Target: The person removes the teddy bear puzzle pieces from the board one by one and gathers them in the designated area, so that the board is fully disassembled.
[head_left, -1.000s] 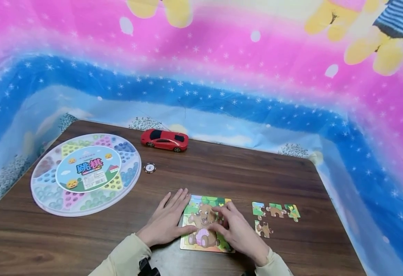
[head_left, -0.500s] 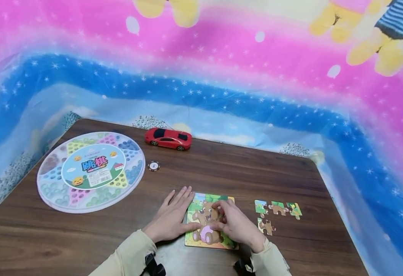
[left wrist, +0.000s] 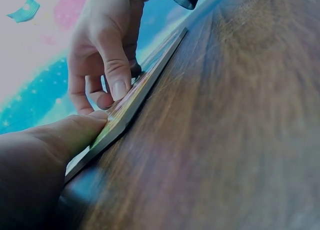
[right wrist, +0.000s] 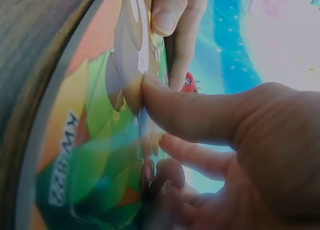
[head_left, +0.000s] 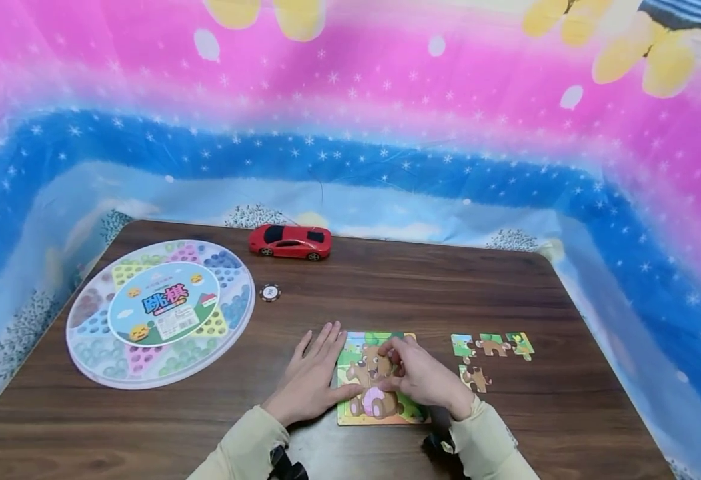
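Cardboard bear jigsaw puzzle board (head_left: 380, 380), mostly assembled at the near table edge, is steadied flat by the open-fingered left hand (head_left: 311, 380) and pressed by the curled right hand (head_left: 422, 380); four loose pieces (head_left: 487, 353) remain unplaced to its right.

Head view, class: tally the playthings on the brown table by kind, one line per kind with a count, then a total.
Loose puzzle pieces: 4
Puzzle board: 1
Red toy car: 1
Round checkers set: 1
Small round chip: 1
Total: 8
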Available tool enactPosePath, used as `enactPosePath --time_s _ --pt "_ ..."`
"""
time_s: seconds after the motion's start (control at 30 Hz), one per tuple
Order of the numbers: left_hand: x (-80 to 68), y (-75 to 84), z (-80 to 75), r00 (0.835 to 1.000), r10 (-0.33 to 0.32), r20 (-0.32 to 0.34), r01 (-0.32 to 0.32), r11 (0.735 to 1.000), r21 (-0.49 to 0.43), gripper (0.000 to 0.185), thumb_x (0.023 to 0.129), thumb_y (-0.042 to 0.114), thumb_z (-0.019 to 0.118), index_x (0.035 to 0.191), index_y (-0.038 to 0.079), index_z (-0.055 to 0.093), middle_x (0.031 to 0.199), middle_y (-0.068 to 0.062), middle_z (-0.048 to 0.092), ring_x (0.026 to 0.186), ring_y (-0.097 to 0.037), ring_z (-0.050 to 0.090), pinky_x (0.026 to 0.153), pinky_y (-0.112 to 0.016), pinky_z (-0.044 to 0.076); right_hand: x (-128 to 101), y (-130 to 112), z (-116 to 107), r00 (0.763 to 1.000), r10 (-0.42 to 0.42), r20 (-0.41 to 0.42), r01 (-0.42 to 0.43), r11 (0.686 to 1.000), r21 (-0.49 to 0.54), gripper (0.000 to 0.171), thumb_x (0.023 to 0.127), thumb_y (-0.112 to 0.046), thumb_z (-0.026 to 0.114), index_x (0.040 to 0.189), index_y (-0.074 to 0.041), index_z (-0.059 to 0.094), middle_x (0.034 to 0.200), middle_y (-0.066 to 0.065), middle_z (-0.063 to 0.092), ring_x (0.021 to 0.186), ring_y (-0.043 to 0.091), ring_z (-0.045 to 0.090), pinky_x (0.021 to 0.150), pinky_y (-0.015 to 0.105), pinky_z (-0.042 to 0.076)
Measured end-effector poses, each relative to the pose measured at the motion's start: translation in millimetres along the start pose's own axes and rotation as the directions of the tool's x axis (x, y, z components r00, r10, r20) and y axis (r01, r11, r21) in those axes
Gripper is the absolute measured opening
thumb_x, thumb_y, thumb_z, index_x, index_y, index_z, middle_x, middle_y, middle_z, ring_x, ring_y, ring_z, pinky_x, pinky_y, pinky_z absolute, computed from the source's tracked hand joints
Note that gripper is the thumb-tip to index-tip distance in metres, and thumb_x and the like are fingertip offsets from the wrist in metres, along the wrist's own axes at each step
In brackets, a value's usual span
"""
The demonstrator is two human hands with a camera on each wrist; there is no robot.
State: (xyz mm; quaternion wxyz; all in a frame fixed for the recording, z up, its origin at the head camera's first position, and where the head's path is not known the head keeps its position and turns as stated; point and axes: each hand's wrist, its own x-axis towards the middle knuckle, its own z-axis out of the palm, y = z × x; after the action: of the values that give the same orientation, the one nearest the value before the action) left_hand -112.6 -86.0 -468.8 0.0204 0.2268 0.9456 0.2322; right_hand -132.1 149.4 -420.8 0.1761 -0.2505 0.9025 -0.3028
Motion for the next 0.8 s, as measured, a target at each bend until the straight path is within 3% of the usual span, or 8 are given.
enactPosePath --time_s 0.17,0.47,0.67,0.8 --pt "2.7 2.0 1.9 0.999 0.000 -0.043 0.000 1.000 -0.001 0.098 0.087 0.070 0.051 0.154 0.003 0.025 0.161 -0.013 0.015 0.148 -0.025 0.010 0.117 -0.052 0.004 3.2 4.6 -4.1 1.000 -0.022 -0.011 0.022 1.000 -0.010 0.039 0.086 -0.017 0.075 0.118 -0.009 0.054 0.099 0.005 0.049 0.083 0.018 0.048 0.069 0.030 0.046" --pt "-1.6 -1.2 -3.9 0.999 -0.017 -0.031 0.018 1.000 0.019 0.098 0.087 0.069 0.053 0.154 0.003 0.026 0.161 -0.012 0.016 0.148 -0.024 0.009 0.117 -0.050 0.002 6.1 4.6 -0.1 1.000 -0.020 -0.023 0.021 0.999 0.050 0.038 0.087 -0.020 0.075 0.117 -0.013 0.053 0.103 0.005 0.046 0.078 0.018 0.050 0.067 0.029 0.048" --pt "-1.8 -3.5 -1.3 1.000 -0.007 -0.014 0.007 1.000 0.004 0.096 0.087 0.069 0.052 0.154 0.005 0.026 0.161 -0.011 0.017 0.148 -0.024 0.009 0.117 -0.050 0.003 4.3 4.8 2.4 0.998 -0.056 -0.034 0.058 0.996 0.068 0.038 0.087 -0.018 0.074 0.115 -0.015 0.049 0.098 0.003 0.051 0.070 0.015 0.053 0.059 0.029 0.050" --pt "-1.3 -2.2 3.2 1.000 -0.001 -0.017 0.000 1.000 -0.027 0.097 0.087 0.069 0.052 0.154 0.004 0.025 0.161 -0.012 0.017 0.148 -0.024 0.009 0.117 -0.050 0.002 2.2 4.4 1.7 0.998 -0.064 -0.014 0.065 0.993 0.101 0.039 0.089 -0.013 0.072 0.117 -0.015 0.046 0.086 0.000 0.057 0.065 0.013 0.057 0.056 0.028 0.050"
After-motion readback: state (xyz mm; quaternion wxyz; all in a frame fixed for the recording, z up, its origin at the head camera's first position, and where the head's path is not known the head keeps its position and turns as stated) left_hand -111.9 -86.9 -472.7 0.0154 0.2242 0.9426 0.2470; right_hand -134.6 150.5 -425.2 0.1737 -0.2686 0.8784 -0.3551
